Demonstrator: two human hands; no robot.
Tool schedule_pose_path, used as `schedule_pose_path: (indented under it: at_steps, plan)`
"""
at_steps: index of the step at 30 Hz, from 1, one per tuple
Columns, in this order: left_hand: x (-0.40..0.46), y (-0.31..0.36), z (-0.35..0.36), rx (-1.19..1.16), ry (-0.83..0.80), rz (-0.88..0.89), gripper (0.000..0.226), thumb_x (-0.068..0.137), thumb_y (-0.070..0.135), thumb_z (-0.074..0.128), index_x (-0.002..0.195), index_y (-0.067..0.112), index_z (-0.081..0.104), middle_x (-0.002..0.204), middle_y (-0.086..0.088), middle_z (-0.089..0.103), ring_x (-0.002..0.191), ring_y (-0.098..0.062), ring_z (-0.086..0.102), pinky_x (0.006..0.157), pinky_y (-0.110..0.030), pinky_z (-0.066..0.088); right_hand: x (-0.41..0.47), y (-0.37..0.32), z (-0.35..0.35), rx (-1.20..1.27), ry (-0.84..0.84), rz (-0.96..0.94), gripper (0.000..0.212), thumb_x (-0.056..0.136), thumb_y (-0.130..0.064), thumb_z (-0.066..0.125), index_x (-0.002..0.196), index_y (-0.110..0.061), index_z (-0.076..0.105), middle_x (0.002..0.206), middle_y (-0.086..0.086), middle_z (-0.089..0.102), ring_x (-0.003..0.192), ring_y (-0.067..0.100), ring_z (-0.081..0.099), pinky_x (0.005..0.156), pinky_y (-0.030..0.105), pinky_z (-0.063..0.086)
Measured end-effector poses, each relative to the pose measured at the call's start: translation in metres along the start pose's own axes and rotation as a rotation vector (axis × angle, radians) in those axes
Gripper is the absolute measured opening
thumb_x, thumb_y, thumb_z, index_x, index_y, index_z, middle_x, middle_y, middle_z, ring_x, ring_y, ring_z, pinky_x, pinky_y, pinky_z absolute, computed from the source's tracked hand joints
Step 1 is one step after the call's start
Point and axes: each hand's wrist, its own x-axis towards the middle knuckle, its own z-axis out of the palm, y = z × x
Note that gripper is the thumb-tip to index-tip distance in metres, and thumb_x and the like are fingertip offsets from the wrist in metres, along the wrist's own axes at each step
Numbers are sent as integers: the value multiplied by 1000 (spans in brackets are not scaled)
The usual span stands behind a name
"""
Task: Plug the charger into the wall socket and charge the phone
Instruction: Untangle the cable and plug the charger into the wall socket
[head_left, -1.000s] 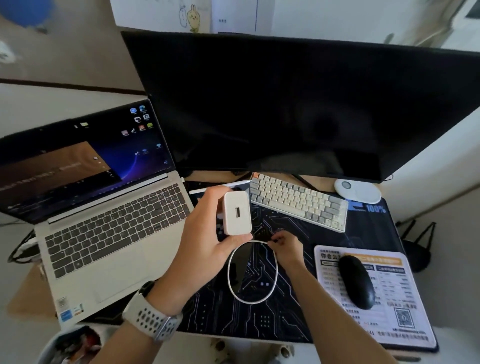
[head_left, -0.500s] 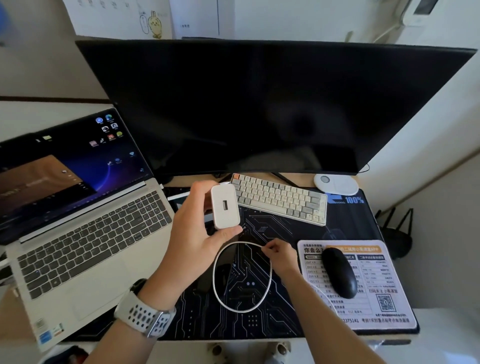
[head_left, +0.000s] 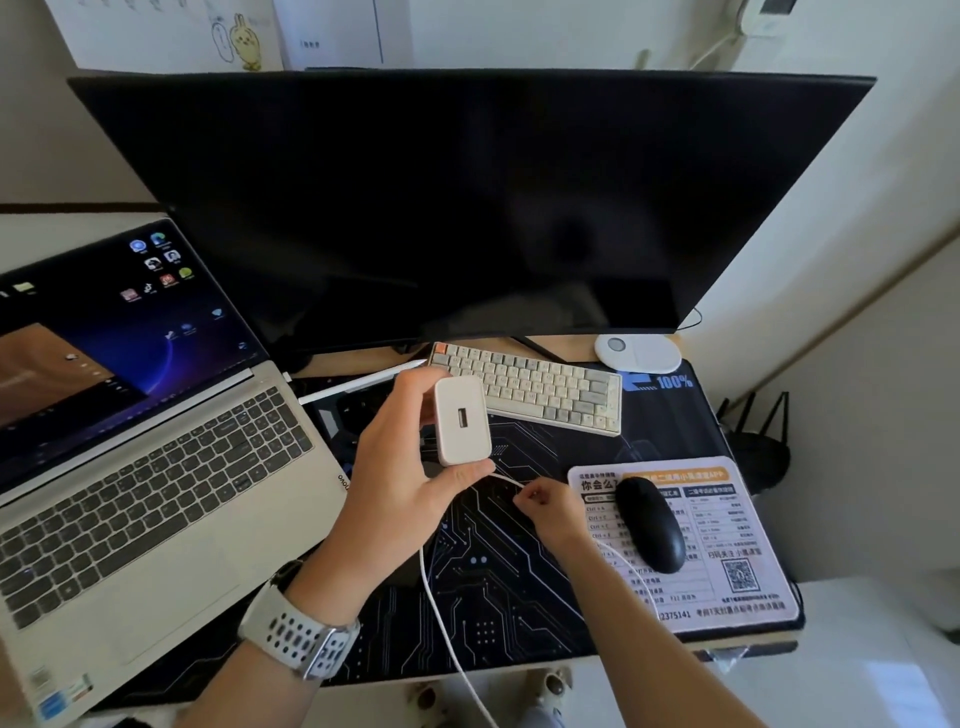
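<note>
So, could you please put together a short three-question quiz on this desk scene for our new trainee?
1. True or false: the white cable is already plugged into the USB port of the white charger.
2. Which hand holds the charger? A) left hand B) right hand C) neither
3. Fill in: the black mouse rests on a printed ____ at the desk's right side.

Key
1. False: the port faces the camera and is empty; the right hand pinches the cable's end below the charger.
2. A.
3. Mouse pad.
</note>
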Motion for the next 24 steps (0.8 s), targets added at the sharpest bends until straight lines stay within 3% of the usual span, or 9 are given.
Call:
schedule_pose_path:
  at_steps: [4,10,16,20,24]
  plan:
    - [0,-1,2,-3,-9,7,68,67,28,78,107,64,36,109,31,55,110,-7,56,83,-19,52,-3,1,-2,0,13,-24,13,84,-17,70,74,-25,65,72,-1,63,60,11,52,50,20,38]
    - [3,0,9,-38,-29,25,68,67,26,77,107,64,37,115,14,58,114,-14,56,90,-36,54,-9,1,-20,14,60,-42,12,84,-17,70,76,-25,66,80,2,69,73,15,60,57,21,41]
    - [8,3,29,-86,-111,39,67,67,27,79,107,59,37,113,21,56,111,-8,56,91,-44,53,-27,6,-52,112,173,-49,13,83,-18,69,74,-27,67,74,-6,65,70,10,58,62,22,40]
    - [9,1,45,-119,-174,79,67,67,26,79,107,58,37,105,34,52,106,-6,56,88,-39,54,-50,26,-88,269,296,-23,10,88,-17,67,82,-25,69,81,-3,71,71,12,64,63,24,51]
    - [11,3,59,-145,-223,139,68,68,25,78,107,60,36,103,36,52,103,-4,56,85,-29,52,-80,64,-132,414,531,56,10,90,-13,65,85,-20,69,83,1,70,72,15,64,67,28,52]
